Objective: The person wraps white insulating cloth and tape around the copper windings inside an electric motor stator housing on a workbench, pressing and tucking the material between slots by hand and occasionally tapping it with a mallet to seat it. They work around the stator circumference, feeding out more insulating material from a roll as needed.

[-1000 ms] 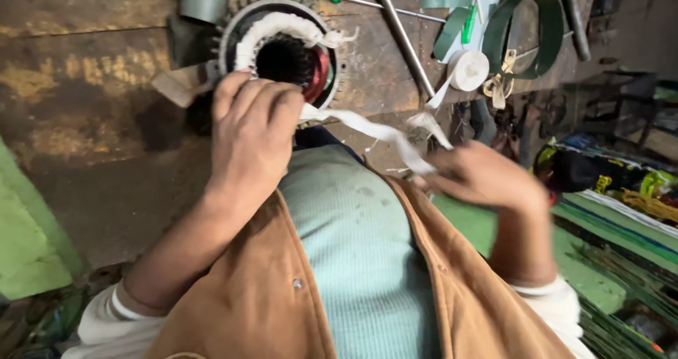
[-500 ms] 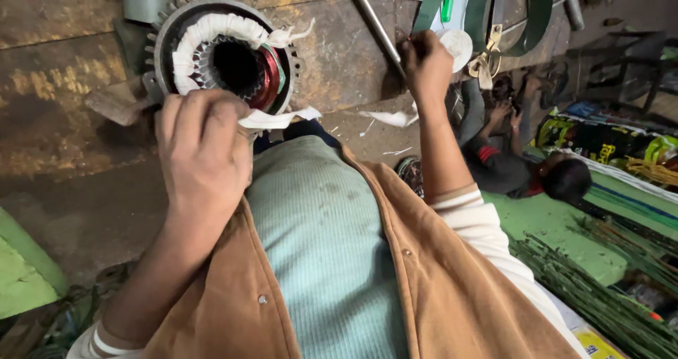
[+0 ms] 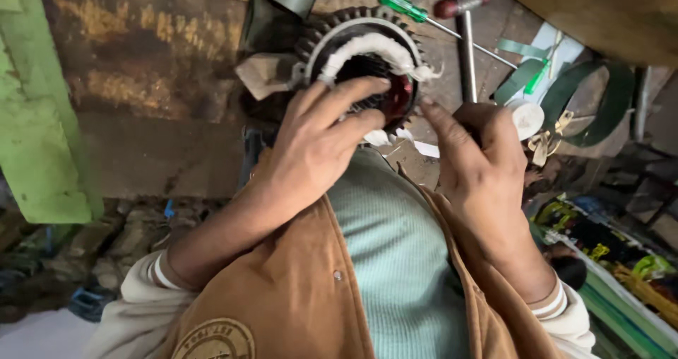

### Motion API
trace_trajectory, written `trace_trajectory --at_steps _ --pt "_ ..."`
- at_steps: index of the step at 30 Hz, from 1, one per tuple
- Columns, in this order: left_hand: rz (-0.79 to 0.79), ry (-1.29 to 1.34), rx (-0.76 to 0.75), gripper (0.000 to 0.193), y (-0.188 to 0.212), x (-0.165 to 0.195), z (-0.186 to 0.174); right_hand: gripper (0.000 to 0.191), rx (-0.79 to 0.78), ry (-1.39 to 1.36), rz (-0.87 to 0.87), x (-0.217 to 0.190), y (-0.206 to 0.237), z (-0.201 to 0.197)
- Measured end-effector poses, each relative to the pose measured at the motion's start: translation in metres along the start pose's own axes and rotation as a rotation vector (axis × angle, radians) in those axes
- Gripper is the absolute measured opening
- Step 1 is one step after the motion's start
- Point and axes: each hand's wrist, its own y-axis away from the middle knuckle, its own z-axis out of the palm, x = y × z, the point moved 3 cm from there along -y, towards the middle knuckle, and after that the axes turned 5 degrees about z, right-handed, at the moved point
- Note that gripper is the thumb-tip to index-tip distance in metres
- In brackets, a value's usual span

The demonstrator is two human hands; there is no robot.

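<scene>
Green-handled screwdriver (image 3: 402, 6) and hammer (image 3: 462, 27) beyond stator (image 3: 364, 62) — hands (image 3: 321, 136) across it

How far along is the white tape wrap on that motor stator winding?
Done: the upper arc of the stator winding already wears white tape. In hand: the left hand covers the lower side, fingers in the bore, and the right hand pinches at the rim. Left: the part at right shows bare reddish winding; the lower arc is hidden, so I cannot judge it.
</scene>
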Motion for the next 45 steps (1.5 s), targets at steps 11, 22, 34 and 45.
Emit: trace_trajectory --at_steps 11,22,34,45 --pt "-0.128 0.042 -0.054 0.023 0.005 -0.014 0.004 0.030 0.074 0.066 -0.373 -0.029 -0.041 -0.002" --pt "0.099 0.044 0.059 0.015 0.018 -0.031 0.011 0.033 -0.248 0.090 -0.133 -0.008 -0.072 0.012" --pt "0.155 -0.070 0.142 0.023 0.017 -0.031 0.013 0.035 -0.370 0.069 -0.156 -0.019 -0.088 0.022" --pt "0.174 -0.061 0.080 0.009 0.016 -0.031 0.007 0.038 -0.502 0.176 -0.329 -0.032 -0.105 0.027"
